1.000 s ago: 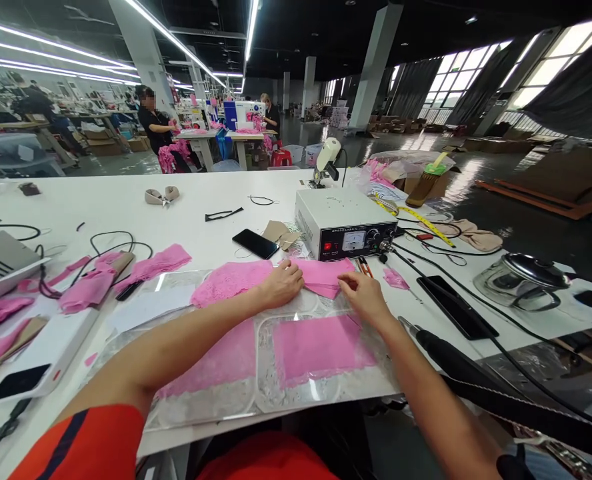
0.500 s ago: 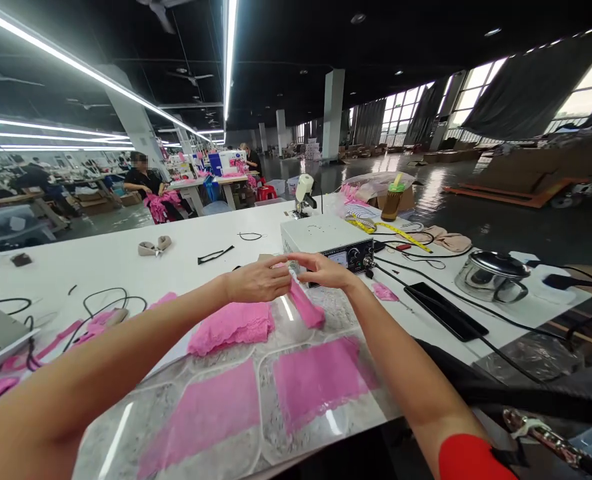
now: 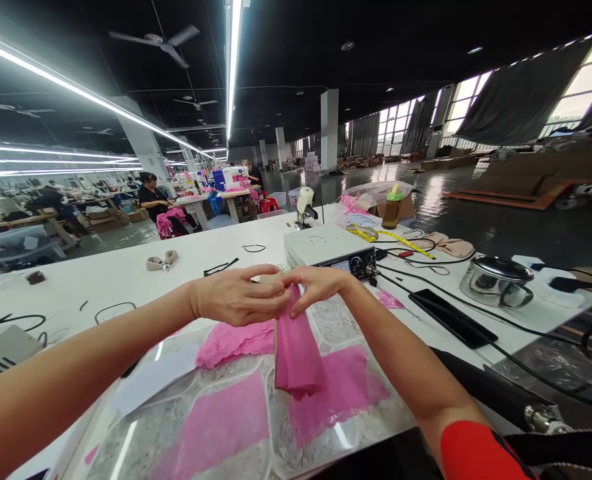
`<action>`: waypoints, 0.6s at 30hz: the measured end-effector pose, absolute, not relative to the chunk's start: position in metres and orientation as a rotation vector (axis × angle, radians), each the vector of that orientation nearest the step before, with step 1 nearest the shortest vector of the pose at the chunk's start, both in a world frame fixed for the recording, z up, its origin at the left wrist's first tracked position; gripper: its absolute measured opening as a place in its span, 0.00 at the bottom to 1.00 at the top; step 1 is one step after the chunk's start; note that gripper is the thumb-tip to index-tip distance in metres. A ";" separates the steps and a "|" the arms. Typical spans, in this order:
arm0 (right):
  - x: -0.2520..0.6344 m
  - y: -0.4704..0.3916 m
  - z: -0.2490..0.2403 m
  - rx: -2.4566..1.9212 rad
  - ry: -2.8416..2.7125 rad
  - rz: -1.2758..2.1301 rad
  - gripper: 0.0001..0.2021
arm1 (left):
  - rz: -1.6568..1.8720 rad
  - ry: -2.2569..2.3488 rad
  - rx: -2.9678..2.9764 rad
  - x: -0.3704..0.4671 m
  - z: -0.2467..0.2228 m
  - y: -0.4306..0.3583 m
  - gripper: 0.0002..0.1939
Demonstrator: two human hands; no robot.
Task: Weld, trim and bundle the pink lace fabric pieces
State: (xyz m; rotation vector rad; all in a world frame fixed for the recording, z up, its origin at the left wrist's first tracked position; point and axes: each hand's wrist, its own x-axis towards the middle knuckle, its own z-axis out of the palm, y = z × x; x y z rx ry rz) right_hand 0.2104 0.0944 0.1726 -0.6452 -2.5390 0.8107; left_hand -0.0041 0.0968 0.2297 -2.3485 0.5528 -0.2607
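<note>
My right hand (image 3: pixel 321 288) pinches the top of a folded pink fabric piece (image 3: pixel 301 357) between thumb and fingers. My left hand (image 3: pixel 243 293) is closed at the same top edge from the other side, its fingertips partly hidden. A thin brown edge, like card, shows along the fabric's left side. The piece slants down toward me over a clear, glossy mat (image 3: pixel 126 443). Beneath the mat's surface or on it lie two flat pink pieces, one at left (image 3: pixel 229 420) and one at right (image 3: pixel 349 380). A pink lace-edged pile (image 3: pixel 236 343) sits behind my left wrist.
A white control box (image 3: pixel 321 243) stands just beyond my hands. Cables, a dark phone (image 3: pixel 453 319) and a lidded glass pot (image 3: pixel 496 281) occupy the right side. A yellow tape measure (image 3: pixel 406 241) and drink bottle (image 3: pixel 392 210) are behind. Snips (image 3: pixel 163 260) lie far left. Co-workers sit in the background.
The pink fabric piece has come nearer and shows longer, with its brown edge now visible. My right thumb has closed on it. My view has tilted slightly upward.
</note>
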 end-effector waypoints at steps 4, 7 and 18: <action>0.209 0.091 0.170 -0.630 -2.598 0.825 0.17 | -0.295 0.460 -2.428 -0.010 0.216 0.100 0.11; 0.210 0.089 0.169 -0.689 -2.630 0.818 0.16 | -0.370 0.470 -2.429 -0.013 0.208 0.105 0.11; 0.229 0.081 0.166 -0.921 -2.348 0.816 0.07 | -1.473 -0.913 -3.489 -0.011 0.138 0.107 0.25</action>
